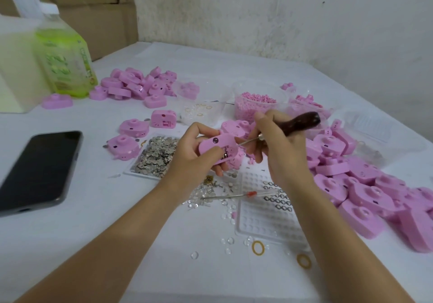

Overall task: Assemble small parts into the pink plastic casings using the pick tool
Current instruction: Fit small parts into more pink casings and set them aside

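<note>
Both bare arms reach in from the near edge of the table (145, 251) toward its middle. The left hand (192, 155) curls its fingers around a pink casing (214, 147). The right hand (278, 148) is just beside it, with its fingers wrapped around the dark handle of a pick tool (302, 123).

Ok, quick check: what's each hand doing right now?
Left hand: grips a pink casing.
Right hand: grips the dark-handled pick tool, tip at the casing.
</note>
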